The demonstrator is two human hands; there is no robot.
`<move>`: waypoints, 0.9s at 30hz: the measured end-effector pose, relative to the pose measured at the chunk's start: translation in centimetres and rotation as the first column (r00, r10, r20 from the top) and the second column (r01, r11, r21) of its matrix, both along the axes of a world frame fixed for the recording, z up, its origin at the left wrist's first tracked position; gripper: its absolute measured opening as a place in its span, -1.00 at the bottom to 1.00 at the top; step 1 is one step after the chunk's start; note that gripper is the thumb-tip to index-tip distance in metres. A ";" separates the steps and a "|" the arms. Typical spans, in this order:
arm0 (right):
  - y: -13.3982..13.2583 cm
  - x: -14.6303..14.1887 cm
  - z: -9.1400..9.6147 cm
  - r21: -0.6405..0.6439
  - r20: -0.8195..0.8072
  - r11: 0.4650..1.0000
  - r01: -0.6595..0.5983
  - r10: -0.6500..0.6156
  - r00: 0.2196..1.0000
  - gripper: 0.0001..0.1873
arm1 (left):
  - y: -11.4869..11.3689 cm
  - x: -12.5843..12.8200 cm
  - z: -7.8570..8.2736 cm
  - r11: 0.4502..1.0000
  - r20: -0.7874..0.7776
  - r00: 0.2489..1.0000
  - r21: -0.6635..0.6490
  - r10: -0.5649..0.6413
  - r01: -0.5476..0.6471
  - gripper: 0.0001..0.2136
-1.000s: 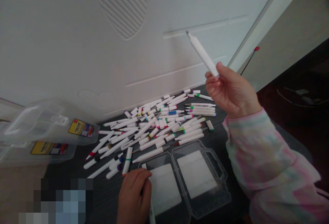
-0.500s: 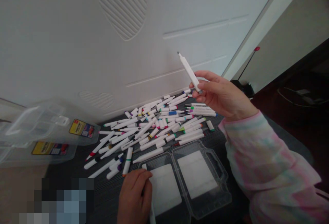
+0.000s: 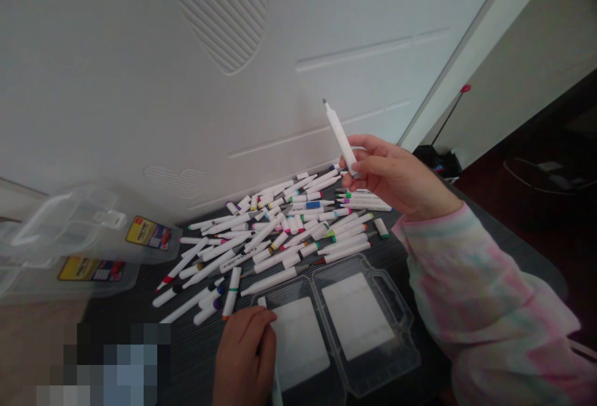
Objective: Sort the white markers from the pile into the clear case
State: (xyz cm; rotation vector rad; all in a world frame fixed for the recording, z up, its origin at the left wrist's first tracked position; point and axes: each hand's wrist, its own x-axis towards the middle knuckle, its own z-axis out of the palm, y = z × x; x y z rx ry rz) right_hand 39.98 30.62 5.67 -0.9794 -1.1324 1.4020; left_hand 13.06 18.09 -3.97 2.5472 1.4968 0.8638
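My right hand [image 3: 389, 173] is raised above the far side of the table, its thumb and fingers closed on an uncapped white marker [image 3: 340, 135]. That marker tilts up to the left, and its grey tip is bare. Low in the view my left hand [image 3: 246, 353] is closed around a second slim white marker [image 3: 277, 381], whose two ends show past the fingers. Beside this hand lies an open clear plastic case [image 3: 405, 316] with white sheets in it. Behind the case spreads a heap of white markers [image 3: 265, 232], many uncapped, with loose caps among them.
Two clear plastic boxes [image 3: 114, 238] with yellow labels stand at the left. A white panel with heart reliefs [image 3: 242, 14] rises behind the dark table [image 3: 186, 356]. A loose green-ended cap [image 3: 381, 227] lies right of the heap.
My right hand has moved slightly down and to the left with its marker. My left hand and the case stay where they were.
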 end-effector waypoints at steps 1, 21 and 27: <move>0.0 0.0 0.0 0.000 0.000 1.000 -0.001 0.001 1.000 -0.64 | 0.0 0.0 0.0 1.000 -0.002 1.000 0.004 0.002 -0.002 -0.86; 0.1 0.0 0.0 0.008 0.022 1.000 0.004 -0.004 1.000 -0.67 | 0.0 -0.1 -0.1 1.000 0.003 1.000 -0.019 0.004 -0.004 -0.87; 0.0 0.0 0.0 0.000 0.007 1.000 0.006 -0.006 1.000 -0.70 | 0.0 -0.2 -0.2 1.000 -0.004 1.000 -0.030 0.002 -0.002 -0.87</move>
